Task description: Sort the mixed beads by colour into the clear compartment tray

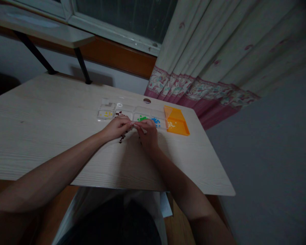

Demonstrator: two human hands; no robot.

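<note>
My left hand (118, 127) and my right hand (149, 133) meet fingertip to fingertip above the table, both pinched closed. Something tiny and pale may be between the fingertips, too small to make out. Below them, several small dark brown pieces (122, 137) lie loose on the tabletop. Just behind the hands stands a row of clear plastic boxes, holding yellow pieces (107, 114), brown pieces (119, 113), green pieces (142, 118) and blue pieces (156, 121). My hands partly cover the middle boxes. At the right end sits an open orange box (185, 128) with cream pieces (171, 125).
A round brown-and-white item (147, 101) lies behind the boxes on the pale wooden table (53, 146). A raised shelf (66, 35) on black legs stands at the back left. A patterned curtain (193, 81) hangs by the table's back right corner.
</note>
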